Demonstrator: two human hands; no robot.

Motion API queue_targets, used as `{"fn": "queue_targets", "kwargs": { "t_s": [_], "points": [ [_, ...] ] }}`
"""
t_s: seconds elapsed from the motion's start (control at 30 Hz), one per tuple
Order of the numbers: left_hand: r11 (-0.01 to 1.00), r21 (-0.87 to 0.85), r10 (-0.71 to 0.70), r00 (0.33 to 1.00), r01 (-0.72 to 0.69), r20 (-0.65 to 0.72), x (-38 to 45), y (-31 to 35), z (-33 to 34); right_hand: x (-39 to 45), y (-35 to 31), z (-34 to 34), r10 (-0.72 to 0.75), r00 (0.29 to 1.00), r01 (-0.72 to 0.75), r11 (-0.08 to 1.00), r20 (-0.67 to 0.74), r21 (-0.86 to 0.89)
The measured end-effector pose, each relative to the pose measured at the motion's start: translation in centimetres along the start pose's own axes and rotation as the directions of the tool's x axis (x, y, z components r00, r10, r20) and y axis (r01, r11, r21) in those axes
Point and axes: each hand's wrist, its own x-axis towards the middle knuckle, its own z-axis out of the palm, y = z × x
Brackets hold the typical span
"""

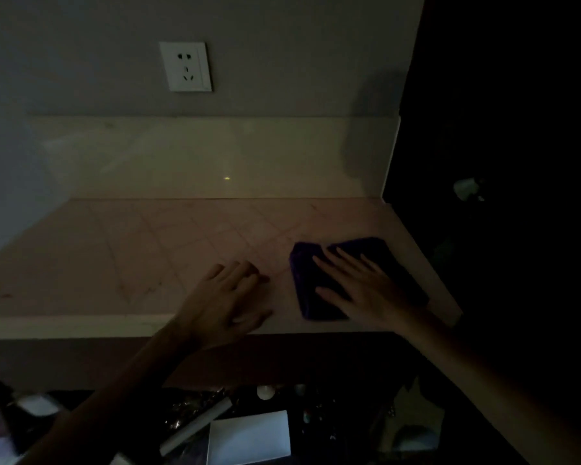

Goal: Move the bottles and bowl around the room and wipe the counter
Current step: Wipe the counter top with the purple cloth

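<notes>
In dim light, a person leans over a pale, faintly grid-lined counter (pixel 141 256), both bare hands spread on its surface. The right hand (pixel 359 286) lies flat and open, fingers (pixel 332 263) splayed, palm down on a folded dark purple cloth (pixel 319 290); it presses rather than grips, with no finger curled around the fabric. The cloth sits on the counter under and just ahead of that hand, near the counter's right end and close to its front edge.

The left hand (pixel 228 300) rests just beside the cloth, on its left, apart from it by a narrow strip of bare counter. It too is open and holds nothing, fingers loosely extended and slightly bent; the fingertips appear to touch the surface, though motion blur and darkness make that contact hard to confirm.

Beyond both hands, a low cream backsplash (pixel 215 156) rises from the counter's rear edge, and above it, on the grey wall (pixel 81 45), sits a white power socket (pixel 186 66), up and to the left of the left hand. Below the forearms, nearer the person than the counter's front edge, lies dark clutter, including a white sheet or card (pixel 249 437) and a pale tube-like object (pixel 195 427). No bottles or bowl can be made out in the gloom.
</notes>
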Motion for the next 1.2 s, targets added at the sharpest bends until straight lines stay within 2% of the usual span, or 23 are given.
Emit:
{"fn": "queue_targets", "kwargs": {
  "t_s": [0.1,0.17,0.33,0.5,0.6,0.8,1.0,1.1,1.2],
  "points": [
    [0.999,0.001,-0.046,0.999,0.046,0.007,-1.6,-3.3,-0.8,-2.5,-3.2,0.2,-0.017,1.000,0.017,0.999,-0.008,0.032],
    [0.993,-0.037,-0.108,0.994,0.108,0.001,-1.9,-4.8,-1.1,-1.2,-3.6,0.2,0.010,1.000,-0.010,0.999,-0.013,0.051],
    [0.999,-0.028,-0.025,0.998,0.027,0.063,-1.7,-5.6,-0.4,8.9,-0.1,-0.1,-0.029,0.994,0.022,0.998,0.105,0.064],
    [0.999,-0.039,-0.016,0.999,0.018,0.034,-1.6,-6.0,-0.2,20.4,2.8,0.0,0.037,0.995,-0.040,0.999,0.098,0.028],
    [0.998,-0.059,-0.029,0.999,0.031,0.042,-1.4,-6.3,-0.2,23.1,3.2,0.3,0.048,0.995,-0.050,0.999,0.090,0.016],
    [0.997,-0.064,-0.040,0.998,0.043,0.041,-1.7,-6.3,0.0,18.7,-0.8,0.7,0.108,0.991,-0.107,0.994,0.080,-0.015],
    [0.980,-0.161,-0.124,0.992,0.117,-0.036,-2.7,-6.3,-0.7,6.8,-8.8,1.1,-0.020,0.998,0.021,1.000,0.066,-0.002],
    [0.989,-0.087,-0.125,0.991,0.120,-0.052,-4.7,-7.6,-0.7,2.9,-11.3,1.3,-0.071,0.996,0.070,0.997,0.060,0.015],
    [0.992,-0.010,-0.123,0.992,0.123,-0.036,-6.7,-9.6,-0.7,2.8,-11.6,1.1,-0.080,0.994,0.078,0.997,0.069,0.024]
  ]
}}
